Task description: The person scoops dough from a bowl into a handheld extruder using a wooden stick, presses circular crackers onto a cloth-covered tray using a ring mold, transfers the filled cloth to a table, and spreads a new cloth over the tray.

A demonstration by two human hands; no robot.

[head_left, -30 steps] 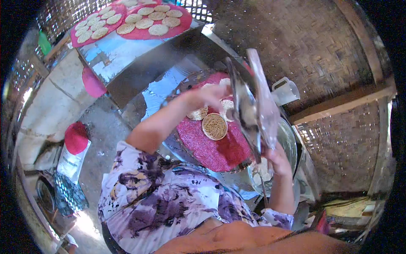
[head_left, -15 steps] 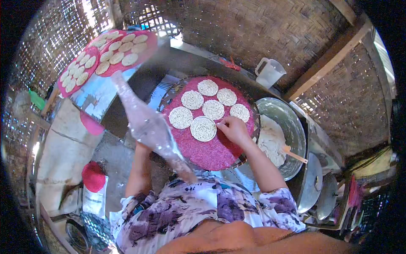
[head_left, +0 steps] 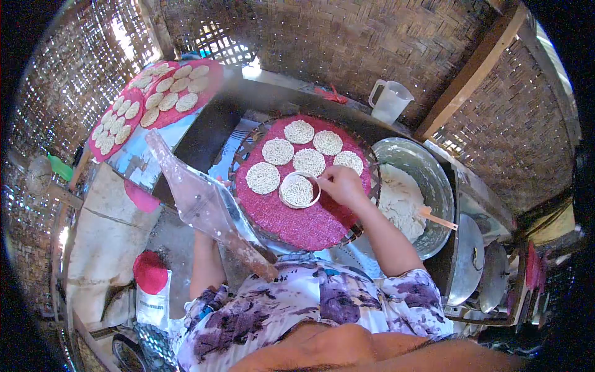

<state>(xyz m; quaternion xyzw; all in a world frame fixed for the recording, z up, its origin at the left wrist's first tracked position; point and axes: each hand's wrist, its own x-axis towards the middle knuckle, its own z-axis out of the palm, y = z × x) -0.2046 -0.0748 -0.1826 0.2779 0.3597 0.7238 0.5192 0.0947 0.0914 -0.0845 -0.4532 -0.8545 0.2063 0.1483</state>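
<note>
My right hand [head_left: 339, 186] pinches the edge of a thin, pale round ring [head_left: 320, 193]. The ring looks tilted and slightly raised around a disc of squiggly white strands [head_left: 297, 191]. That disc lies on a round pink mesh sheet [head_left: 291, 226], on a woven tray with a dark rim [head_left: 239, 162]. Several similar discs [head_left: 308, 162] lie behind it on the sheet. A long, whitish press-like tool [head_left: 198, 195] with a wide middle slants across my left side. Behind it my left hand [head_left: 223, 181] is mostly hidden, with only a bit of the fingers showing.
A large metal basin [head_left: 439, 180] of white dough [head_left: 396, 201] with an orange-handled tool [head_left: 440, 219] stands right of the tray. A clear jug [head_left: 392, 102] sits on the back ledge. More pink sheets [head_left: 214, 77] with discs lie at the back left.
The ring has come up off the front disc and tilted, with my right hand still pinching it. The press-like tool, blurred before, now appears steadier. The view has shifted slightly.
</note>
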